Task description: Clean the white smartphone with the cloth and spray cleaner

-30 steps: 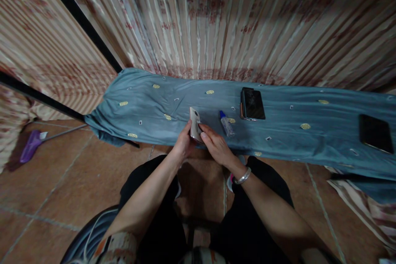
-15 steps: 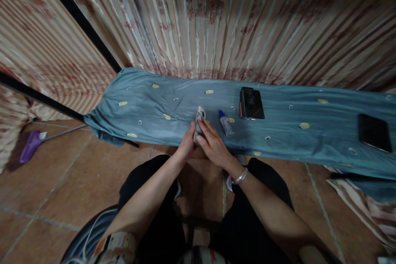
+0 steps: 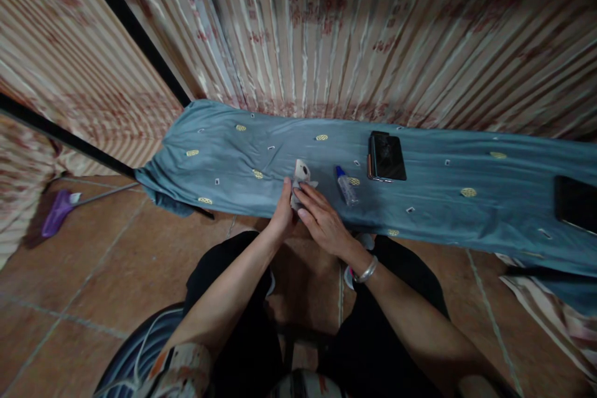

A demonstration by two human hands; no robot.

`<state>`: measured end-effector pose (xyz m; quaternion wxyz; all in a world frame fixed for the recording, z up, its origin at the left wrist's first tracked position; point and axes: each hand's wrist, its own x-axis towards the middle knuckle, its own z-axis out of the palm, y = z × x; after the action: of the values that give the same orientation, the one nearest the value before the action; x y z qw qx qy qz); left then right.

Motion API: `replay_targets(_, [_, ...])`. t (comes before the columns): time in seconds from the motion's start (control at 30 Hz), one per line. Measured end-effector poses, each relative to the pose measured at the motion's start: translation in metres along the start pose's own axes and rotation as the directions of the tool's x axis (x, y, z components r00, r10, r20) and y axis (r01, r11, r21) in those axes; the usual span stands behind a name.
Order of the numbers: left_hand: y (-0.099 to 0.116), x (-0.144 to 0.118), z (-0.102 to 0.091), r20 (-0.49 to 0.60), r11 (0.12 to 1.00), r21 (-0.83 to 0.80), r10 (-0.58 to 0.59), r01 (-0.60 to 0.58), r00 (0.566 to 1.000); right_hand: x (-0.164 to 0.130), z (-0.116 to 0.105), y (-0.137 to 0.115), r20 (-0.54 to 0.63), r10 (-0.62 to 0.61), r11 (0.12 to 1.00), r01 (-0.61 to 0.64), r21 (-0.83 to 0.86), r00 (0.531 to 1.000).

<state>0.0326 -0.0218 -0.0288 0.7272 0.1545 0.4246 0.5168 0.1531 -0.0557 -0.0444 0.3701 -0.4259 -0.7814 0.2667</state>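
Observation:
My left hand [image 3: 282, 216] is closed around a white phone [image 3: 301, 168], its thumb along the left edge. The phone's back, with a dark round camera area, faces up toward me at a tilt. My right hand [image 3: 324, 219] presses a small grey cloth [image 3: 297, 188] against the phone's back, fingers close together. Part of the cloth and the phone's lower end are hidden by my fingers. Just right of my hands, a small clear bottle [image 3: 347, 190] with a blue cap lies on the blue-green cloth cover [image 3: 233, 180].
A stack of dark phones [image 3: 389, 158] lies right of the bottle. Another dark phone [image 3: 577, 202] lies at the far right. Striped curtains [image 3: 336, 43] hang behind; black poles [image 3: 135, 25] stand at left. A purple broom [image 3: 58, 212] rests on the tiled floor.
My right hand has shifted slightly down the phone, and more of the grey cloth shows by its fingers. The view has turned a little to the left.

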Motion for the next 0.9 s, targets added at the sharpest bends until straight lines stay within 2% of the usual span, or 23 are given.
replay_targets(0.27, [0.016, -0.001, 0.008, -0.071, 0.994, -0.008, -0.109, 0.109, 0.991, -0.009, 0.003, -0.010, 0.020, -0.127, 0.991, 0.128, -0.027, 0.992])
replay_targets(0.47, [0.018, 0.010, -0.006, -0.003, 0.983, -0.043, -0.179, 0.179, 0.984, -0.011, 0.007, -0.011, 0.043, -0.193, 0.977, 0.196, -0.081, 0.980])
replay_targets(0.63, [0.022, 0.012, -0.013, 0.024, 0.987, -0.089, -0.129, 0.131, 0.991, -0.016, 0.007, -0.007, 0.052, -0.226, 0.965, 0.230, -0.124, 0.973])
replay_targets(0.9, [0.031, 0.006, -0.006, 0.054, 0.990, -0.128, -0.057, 0.064, 0.997, -0.027, 0.008, 0.002, 0.025, -0.180, 0.976, 0.181, -0.120, 0.983])
